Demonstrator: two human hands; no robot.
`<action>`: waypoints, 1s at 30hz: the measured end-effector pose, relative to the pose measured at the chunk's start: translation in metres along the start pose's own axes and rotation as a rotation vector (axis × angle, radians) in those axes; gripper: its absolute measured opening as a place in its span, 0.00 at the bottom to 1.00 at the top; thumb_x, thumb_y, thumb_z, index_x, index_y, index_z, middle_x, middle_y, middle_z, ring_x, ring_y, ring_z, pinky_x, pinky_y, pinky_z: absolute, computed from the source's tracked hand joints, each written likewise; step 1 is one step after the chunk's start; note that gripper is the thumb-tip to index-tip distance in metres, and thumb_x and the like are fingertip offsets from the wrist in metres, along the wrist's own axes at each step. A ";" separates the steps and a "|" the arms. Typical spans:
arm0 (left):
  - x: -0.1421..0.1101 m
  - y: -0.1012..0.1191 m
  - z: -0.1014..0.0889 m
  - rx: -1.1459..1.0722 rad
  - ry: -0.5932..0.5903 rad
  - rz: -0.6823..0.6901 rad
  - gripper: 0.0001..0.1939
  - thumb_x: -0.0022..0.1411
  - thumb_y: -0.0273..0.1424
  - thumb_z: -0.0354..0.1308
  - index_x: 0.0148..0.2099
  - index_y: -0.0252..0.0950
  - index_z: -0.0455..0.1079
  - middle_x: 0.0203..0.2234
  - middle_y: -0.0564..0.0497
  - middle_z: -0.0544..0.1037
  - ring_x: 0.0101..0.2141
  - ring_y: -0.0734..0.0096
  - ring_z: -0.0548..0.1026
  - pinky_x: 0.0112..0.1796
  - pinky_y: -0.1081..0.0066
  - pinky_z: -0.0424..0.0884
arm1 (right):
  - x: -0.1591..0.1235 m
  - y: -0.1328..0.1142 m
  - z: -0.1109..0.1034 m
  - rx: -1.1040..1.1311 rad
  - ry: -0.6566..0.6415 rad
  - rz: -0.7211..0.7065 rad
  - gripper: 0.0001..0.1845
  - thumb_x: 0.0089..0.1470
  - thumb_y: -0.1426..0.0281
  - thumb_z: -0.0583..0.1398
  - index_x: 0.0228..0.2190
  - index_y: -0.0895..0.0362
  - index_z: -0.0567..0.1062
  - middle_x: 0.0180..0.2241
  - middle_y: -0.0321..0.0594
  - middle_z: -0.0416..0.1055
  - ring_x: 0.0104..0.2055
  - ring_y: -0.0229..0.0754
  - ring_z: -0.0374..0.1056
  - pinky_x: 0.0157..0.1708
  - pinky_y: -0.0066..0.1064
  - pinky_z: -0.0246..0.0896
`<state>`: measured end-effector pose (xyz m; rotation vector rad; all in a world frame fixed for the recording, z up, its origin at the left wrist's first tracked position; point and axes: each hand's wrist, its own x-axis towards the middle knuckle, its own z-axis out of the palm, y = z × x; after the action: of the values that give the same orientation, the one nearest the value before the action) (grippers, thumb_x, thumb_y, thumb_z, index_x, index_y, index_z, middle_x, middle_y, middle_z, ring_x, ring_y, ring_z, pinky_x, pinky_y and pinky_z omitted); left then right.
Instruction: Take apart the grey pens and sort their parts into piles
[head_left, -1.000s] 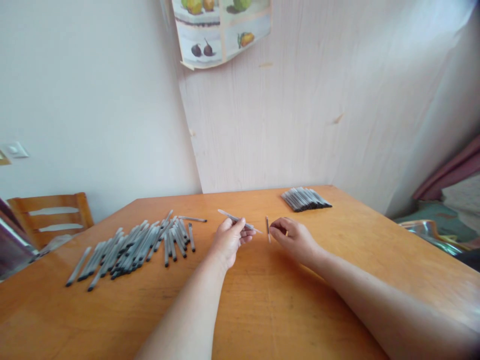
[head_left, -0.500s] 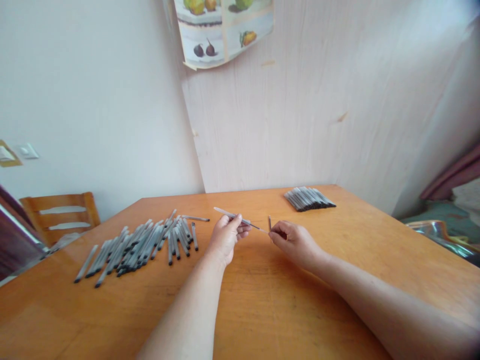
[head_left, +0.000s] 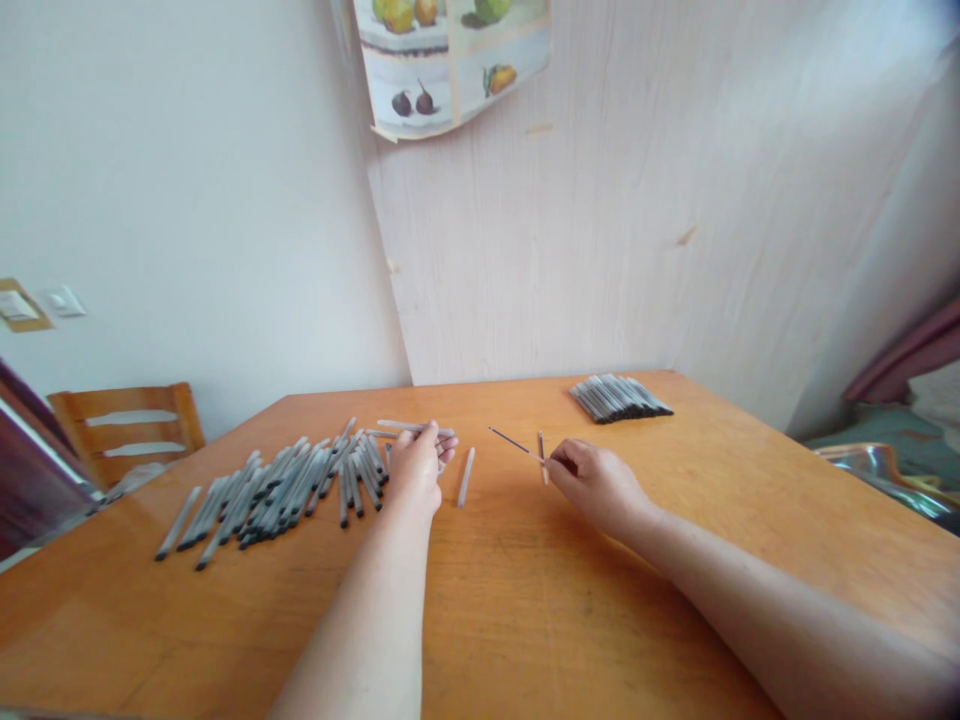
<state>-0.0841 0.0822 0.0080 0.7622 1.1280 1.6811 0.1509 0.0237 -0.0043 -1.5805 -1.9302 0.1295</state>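
Observation:
My left hand (head_left: 417,465) is closed on a translucent pen barrel (head_left: 401,426), pinched between thumb and fingers beside the right edge of the loose pens (head_left: 285,490). My right hand (head_left: 600,487) pinches the pale end of a thin ink refill (head_left: 513,441), whose dark length points up and left, clear of the barrel. Another refill (head_left: 541,445) lies on the table just behind my right fingertips. Between the hands rests a frosted tube (head_left: 466,478), like a bare pen barrel.
A neat stack of black-tipped pens (head_left: 619,398) lies at the back right of the wooden table (head_left: 525,620). A wooden chair (head_left: 124,425) stands beyond the left edge. The wall (head_left: 540,270) rises behind the table.
The refill has come out of the barrel, drawn by my right hand. My left hand has moved left with the barrel, and the frosted tube on the table now shows.

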 end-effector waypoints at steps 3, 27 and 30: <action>-0.002 -0.002 0.000 0.062 -0.013 0.019 0.10 0.54 0.34 0.61 0.33 0.34 0.65 0.24 0.50 0.76 0.22 0.74 0.75 0.24 0.76 0.68 | 0.000 0.001 -0.001 -0.100 0.007 0.078 0.13 0.56 0.62 0.53 0.26 0.54 0.72 0.27 0.38 0.73 0.29 0.38 0.66 0.26 0.27 0.46; -0.024 -0.002 0.013 0.301 -0.153 0.112 0.10 0.53 0.34 0.61 0.27 0.36 0.66 0.18 0.52 0.72 0.18 0.77 0.68 0.21 0.78 0.62 | 0.002 -0.003 0.004 -0.352 -0.055 0.113 0.19 0.59 0.58 0.49 0.28 0.55 0.73 0.32 0.44 0.74 0.33 0.42 0.68 0.26 0.30 0.45; -0.025 -0.004 0.013 0.332 -0.179 0.119 0.09 0.54 0.34 0.60 0.27 0.35 0.66 0.18 0.51 0.72 0.18 0.77 0.68 0.21 0.78 0.62 | 0.001 -0.004 0.005 -0.370 -0.063 0.109 0.19 0.59 0.58 0.49 0.28 0.55 0.73 0.32 0.44 0.75 0.33 0.42 0.69 0.26 0.30 0.46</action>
<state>-0.0622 0.0639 0.0095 1.1850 1.2695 1.5032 0.1445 0.0251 -0.0060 -1.9420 -1.9991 -0.1433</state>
